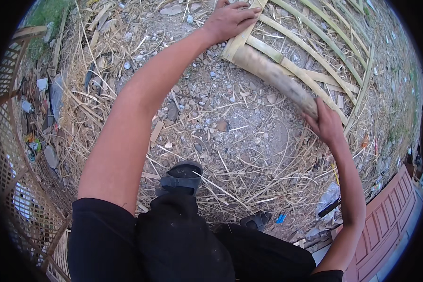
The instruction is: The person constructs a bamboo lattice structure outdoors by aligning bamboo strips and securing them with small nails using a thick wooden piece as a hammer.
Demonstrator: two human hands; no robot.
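My left hand point(231, 21) reaches to the top of the view, its fingers over the edge strip of a bamboo lattice panel point(305, 19). The panel lies on the ground, made of pale, curved, crossing strips with gaps between. In my right hand point(325, 123), closed around its near end, is a thick, round wooden club point(279, 77), smeared by motion. Its far end is at the panel's lower-left corner point(230, 50), close below my left hand. Whether the club touches the corner, I cannot tell.
Gravel and loose bamboo shavings point(230, 188) cover the ground. A woven lattice point(14, 155) stands at the left, with litter beside it. My sandalled foot point(183, 176) is planted below the middle. A reddish panelled door point(385, 221) lies at the lower right near a plastic bag point(330, 197).
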